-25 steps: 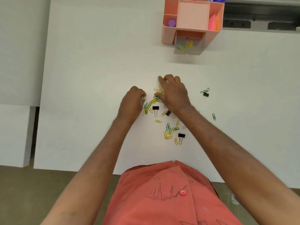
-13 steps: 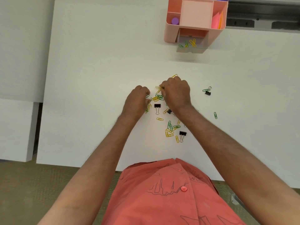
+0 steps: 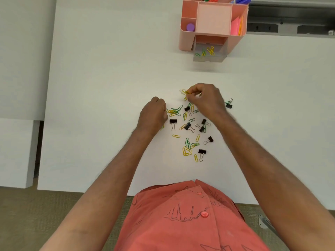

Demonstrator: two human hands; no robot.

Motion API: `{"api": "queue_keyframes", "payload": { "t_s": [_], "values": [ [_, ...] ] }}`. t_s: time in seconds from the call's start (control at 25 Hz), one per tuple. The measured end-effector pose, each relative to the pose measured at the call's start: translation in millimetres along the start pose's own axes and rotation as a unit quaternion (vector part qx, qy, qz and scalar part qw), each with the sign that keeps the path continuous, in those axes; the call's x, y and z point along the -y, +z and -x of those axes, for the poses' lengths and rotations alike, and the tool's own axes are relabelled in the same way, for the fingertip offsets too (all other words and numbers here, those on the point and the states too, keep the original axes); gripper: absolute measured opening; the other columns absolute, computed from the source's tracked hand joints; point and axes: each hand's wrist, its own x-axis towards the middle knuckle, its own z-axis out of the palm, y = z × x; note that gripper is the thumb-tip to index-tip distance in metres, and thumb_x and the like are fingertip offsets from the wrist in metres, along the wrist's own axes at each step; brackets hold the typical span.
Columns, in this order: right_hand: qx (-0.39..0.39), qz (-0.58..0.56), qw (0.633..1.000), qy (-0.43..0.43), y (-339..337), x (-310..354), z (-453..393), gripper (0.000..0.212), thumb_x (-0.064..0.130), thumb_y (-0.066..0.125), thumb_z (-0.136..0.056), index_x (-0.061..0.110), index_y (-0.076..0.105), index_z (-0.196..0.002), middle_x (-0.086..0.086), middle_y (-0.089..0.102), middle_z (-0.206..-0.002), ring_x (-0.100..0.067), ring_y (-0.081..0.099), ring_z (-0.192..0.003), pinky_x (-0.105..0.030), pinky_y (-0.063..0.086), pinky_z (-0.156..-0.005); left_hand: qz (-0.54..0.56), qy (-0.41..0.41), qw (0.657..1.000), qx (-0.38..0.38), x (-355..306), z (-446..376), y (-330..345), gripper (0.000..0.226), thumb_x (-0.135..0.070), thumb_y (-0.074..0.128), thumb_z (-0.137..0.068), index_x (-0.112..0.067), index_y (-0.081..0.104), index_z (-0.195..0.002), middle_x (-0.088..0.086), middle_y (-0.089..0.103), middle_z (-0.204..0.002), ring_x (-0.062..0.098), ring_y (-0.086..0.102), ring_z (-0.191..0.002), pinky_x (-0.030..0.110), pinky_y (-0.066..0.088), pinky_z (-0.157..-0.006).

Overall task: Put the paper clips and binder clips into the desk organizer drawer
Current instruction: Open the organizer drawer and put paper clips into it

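Note:
Yellow and green paper clips [image 3: 187,147] and several black binder clips [image 3: 202,152] lie scattered on the white desk [image 3: 101,84]. My right hand [image 3: 206,99] is closed, pinching a few yellow paper clips [image 3: 184,92] just above the top of the scatter. My left hand [image 3: 155,113] is a fist at the left edge of the scatter, beside a cluster of green and yellow clips; its contents are hidden. The pink desk organizer [image 3: 184,40] stands at the far right of the desk, its clear drawer [image 3: 210,57] pulled out with a few clips inside.
One binder clip [image 3: 228,104] with a green paper clip lies apart, right of my right hand. The organizer's top compartments hold a purple cap [image 3: 190,27], pink and orange sticky notes [image 3: 236,26] and pens. A grey rail [image 3: 290,19] runs behind the desk.
My right hand has closed and lifted off the scatter, raising a few yellow paper clips and uncovering the binder clips beneath it. My left hand stays clenched at the left of the scatter.

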Motion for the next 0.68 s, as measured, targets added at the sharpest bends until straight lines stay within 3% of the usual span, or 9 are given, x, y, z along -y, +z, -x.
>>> {"api": "queue_keyframes", "payload": {
  "t_s": [0.12,0.28,0.36,0.48,0.56,0.68],
  "values": [
    [-0.078,-0.098,0.992,-0.005,-35.3,10.2,-17.1,0.012,0.031,0.074,-0.081,0.028,0.077,-0.092,0.013,0.073,-0.085,0.000,0.064,-0.073,-0.027,0.054,-0.074,-0.008,0.008,1.000,-0.018,0.1,1.9,2.6,0.011,-0.004,0.053,-0.089,-0.010,0.058,-0.097,0.006,0.058,-0.097,0.029,0.056,-0.082,0.042,0.049,-0.067],
    [-0.223,0.059,0.972,-0.051,-75.0,29.1,-57.8,0.019,0.035,0.064,-0.081,0.030,0.073,-0.097,0.014,0.071,-0.087,-0.002,0.061,-0.077,-0.023,0.045,-0.062,0.028,0.003,1.000,-0.004,5.4,-4.4,1.6,0.021,-0.008,0.054,-0.091,-0.013,0.060,-0.111,0.002,0.063,-0.097,0.024,0.058,-0.085,0.033,0.044,-0.069],
    [-0.227,0.165,0.957,-0.072,-81.5,33.9,-77.3,0.019,0.031,0.062,-0.088,0.027,0.073,-0.103,0.007,0.072,-0.102,-0.015,0.064,-0.092,-0.028,0.047,-0.071,0.070,0.000,0.998,0.001,12.3,-8.7,-1.6,0.022,-0.010,0.055,-0.093,-0.014,0.066,-0.111,0.000,0.066,-0.098,0.020,0.061,-0.086,0.030,0.044,-0.071],
    [-0.172,0.280,0.942,-0.066,-82.4,28.4,-94.5,0.024,0.022,0.057,-0.096,0.024,0.074,-0.113,-0.006,0.070,-0.117,-0.032,0.063,-0.107,-0.041,0.049,-0.085,0.156,-0.035,0.987,0.008,18.2,-13.4,-4.5,0.021,-0.009,0.054,-0.094,-0.018,0.072,-0.100,-0.006,0.069,-0.089,0.009,0.063,-0.076,0.028,0.052,-0.070],
    [-0.157,0.304,0.938,-0.049,-85.6,17.6,-96.9,0.030,0.017,0.053,-0.099,0.024,0.073,-0.119,-0.008,0.069,-0.120,-0.036,0.062,-0.109,-0.044,0.049,-0.087,0.196,-0.052,0.979,0.015,12.5,-15.6,-7.2,0.020,-0.008,0.058,-0.094,-0.023,0.073,-0.094,-0.007,0.070,-0.086,0.007,0.065,-0.076,0.026,0.053,-0.069],
    [-0.172,0.252,0.949,-0.077,-84.7,16.4,-90.1,0.030,0.021,0.054,-0.100,0.027,0.073,-0.121,-0.004,0.070,-0.122,-0.031,0.064,-0.110,-0.043,0.052,-0.090,0.265,-0.054,0.963,-0.009,-2.8,-19.4,-23.8,0.019,-0.010,0.067,-0.093,-0.027,0.071,-0.089,-0.007,0.073,-0.083,0.005,0.068,-0.073,0.022,0.054,-0.069]
  ]
}}
